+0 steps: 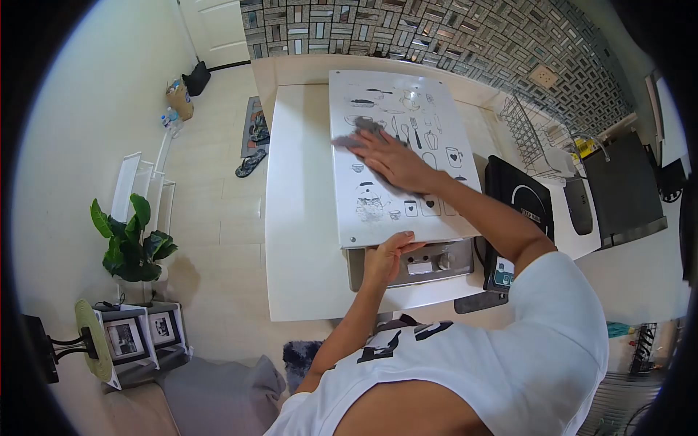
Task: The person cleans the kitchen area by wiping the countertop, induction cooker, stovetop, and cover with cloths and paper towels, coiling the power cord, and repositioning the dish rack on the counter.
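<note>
A white board printed with kitchen drawings covers the top of a metal gas stove on the counter. My left hand grips the board's front edge, its thumb on top and the other fingers partly hidden below. On the board's surface, my right hand presses a grey cloth down under its palm and fingers. The cloth spreads out past the fingertips to the left and below the wrist.
A black electric cooktop stands right of the board. Behind it are a wire dish rack and a sink area. The white counter extends left of the board. A potted plant stands by the left wall, and slippers lie on the floor.
</note>
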`<state>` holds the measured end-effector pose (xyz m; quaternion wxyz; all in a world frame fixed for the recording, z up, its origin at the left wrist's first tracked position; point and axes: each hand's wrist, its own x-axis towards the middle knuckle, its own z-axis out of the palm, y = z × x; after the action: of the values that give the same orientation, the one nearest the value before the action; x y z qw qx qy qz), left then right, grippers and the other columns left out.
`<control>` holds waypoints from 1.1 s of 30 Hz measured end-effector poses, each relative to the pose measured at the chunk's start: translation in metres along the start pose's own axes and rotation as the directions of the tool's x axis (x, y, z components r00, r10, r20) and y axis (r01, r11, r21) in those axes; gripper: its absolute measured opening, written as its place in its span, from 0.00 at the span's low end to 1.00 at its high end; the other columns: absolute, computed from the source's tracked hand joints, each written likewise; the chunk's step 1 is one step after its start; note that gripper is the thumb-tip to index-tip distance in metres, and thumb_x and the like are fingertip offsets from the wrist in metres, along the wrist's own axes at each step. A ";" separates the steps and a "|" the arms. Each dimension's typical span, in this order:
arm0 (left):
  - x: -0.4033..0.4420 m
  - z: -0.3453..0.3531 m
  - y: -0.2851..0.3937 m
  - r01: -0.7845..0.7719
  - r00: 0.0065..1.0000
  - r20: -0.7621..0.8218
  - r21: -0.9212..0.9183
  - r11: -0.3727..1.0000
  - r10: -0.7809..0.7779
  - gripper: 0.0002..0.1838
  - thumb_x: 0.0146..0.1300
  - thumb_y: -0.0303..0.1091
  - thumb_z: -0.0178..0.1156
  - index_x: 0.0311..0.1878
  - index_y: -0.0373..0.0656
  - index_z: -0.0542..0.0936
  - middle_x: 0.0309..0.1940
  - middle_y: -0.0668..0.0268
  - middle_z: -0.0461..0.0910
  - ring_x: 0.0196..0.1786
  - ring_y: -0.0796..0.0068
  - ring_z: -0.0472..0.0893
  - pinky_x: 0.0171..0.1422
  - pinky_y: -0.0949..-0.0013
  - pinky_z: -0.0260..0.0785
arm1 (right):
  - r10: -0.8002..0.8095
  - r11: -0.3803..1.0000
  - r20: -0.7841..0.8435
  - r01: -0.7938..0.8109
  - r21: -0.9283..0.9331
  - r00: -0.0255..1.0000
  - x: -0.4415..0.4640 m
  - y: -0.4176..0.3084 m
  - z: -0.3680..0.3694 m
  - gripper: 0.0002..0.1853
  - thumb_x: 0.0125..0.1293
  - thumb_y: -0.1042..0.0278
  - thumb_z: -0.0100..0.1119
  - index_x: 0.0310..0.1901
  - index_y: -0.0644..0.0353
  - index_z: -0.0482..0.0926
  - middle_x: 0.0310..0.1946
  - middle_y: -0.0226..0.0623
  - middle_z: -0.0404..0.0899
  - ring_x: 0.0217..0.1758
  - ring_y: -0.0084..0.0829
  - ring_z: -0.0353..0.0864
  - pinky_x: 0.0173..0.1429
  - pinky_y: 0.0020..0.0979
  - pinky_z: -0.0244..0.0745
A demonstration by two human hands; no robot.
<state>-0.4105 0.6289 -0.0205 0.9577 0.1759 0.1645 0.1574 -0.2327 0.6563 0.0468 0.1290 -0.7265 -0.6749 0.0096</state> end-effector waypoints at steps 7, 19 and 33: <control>0.003 -0.004 -0.002 0.050 0.998 0.030 -0.109 0.993 -0.047 0.12 0.48 0.15 0.55 0.38 0.26 0.71 0.35 0.54 0.74 0.35 0.61 0.78 0.44 0.54 0.77 | 0.056 0.997 -0.213 -0.066 -0.037 0.976 0.080 0.052 0.009 0.20 0.68 0.58 0.32 0.56 0.54 0.65 0.58 0.39 0.62 0.65 0.39 0.55 0.68 0.40 0.47; 0.000 0.010 0.003 -0.037 0.998 0.035 -0.168 0.985 0.044 0.12 0.50 0.15 0.52 0.40 0.26 0.70 0.36 0.52 0.75 0.39 0.58 0.79 0.43 0.49 0.76 | 0.577 0.677 -0.362 -0.677 -0.290 0.732 -0.002 0.182 -0.006 0.23 0.66 0.52 0.30 0.62 0.42 0.56 0.60 0.46 0.58 0.64 0.50 0.51 0.65 0.52 0.47; 0.004 0.009 0.006 0.007 1.000 -0.014 -0.054 0.999 -0.008 0.20 0.48 0.15 0.55 0.47 0.32 0.68 0.38 0.55 0.74 0.39 0.62 0.78 0.43 0.52 0.77 | 0.445 0.863 -0.131 -0.463 -0.203 0.886 -0.104 0.027 -0.013 0.22 0.66 0.58 0.32 0.63 0.41 0.57 0.65 0.40 0.51 0.69 0.45 0.44 0.65 0.55 0.40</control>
<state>-0.4046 0.6328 -0.0117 0.9615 0.1483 0.1676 0.1593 -0.2127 0.5504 0.0376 0.0653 -0.8746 -0.4758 -0.0669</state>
